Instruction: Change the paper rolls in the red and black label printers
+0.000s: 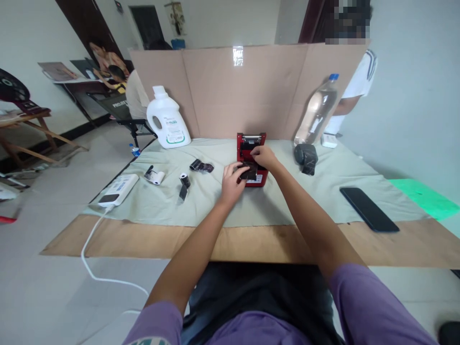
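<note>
A small red device with a black inside and a raised lid (239,148), like a label printer, stands open at the middle of the cloth. My left hand (232,184) is at its front left, fingers closed on a dark, glossy strip (250,171) that lies over the device's front. Reaching in from the right, my right hand (265,157) has its fingertips bent together inside the open device. What those fingertips hold, if anything, is hidden. Left of the device lie a dark roll (201,166) and two white-cored rolls with dark strips, one nearer (184,180) and one farther left (154,176).
A white jug (168,117) and a clear bottle (318,110) stand before a cardboard screen (237,96). A black roll (306,157) and a phone (368,209) lie right. A white power strip (118,190) with its cable is left. People are beyond the screen.
</note>
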Tool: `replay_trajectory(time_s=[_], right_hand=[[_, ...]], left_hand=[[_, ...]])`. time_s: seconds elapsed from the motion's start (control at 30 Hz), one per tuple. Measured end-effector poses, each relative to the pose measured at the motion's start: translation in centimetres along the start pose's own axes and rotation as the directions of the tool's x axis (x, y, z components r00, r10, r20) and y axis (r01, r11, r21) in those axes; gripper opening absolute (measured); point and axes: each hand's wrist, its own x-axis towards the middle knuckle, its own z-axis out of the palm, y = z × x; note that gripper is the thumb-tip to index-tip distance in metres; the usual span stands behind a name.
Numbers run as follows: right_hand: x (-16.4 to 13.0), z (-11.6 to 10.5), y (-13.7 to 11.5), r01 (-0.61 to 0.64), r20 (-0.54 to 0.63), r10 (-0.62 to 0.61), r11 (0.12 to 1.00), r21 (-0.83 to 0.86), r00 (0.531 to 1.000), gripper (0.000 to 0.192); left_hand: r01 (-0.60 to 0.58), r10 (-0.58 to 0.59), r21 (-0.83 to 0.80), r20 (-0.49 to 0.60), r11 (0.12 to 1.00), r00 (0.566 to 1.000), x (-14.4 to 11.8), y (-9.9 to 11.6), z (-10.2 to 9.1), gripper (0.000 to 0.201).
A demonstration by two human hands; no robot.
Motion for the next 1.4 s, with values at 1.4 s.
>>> replay_trajectory(time_s=[1.4], right_hand=[[1.3,0.7,3.5,0.107,-0.287,0.149,0.694,0.712,0.946,0.055]], left_hand=[[-0.110,0.109,0.002,0.048,0.994,0.993,0.0,-0.3,0.7,0.053]])
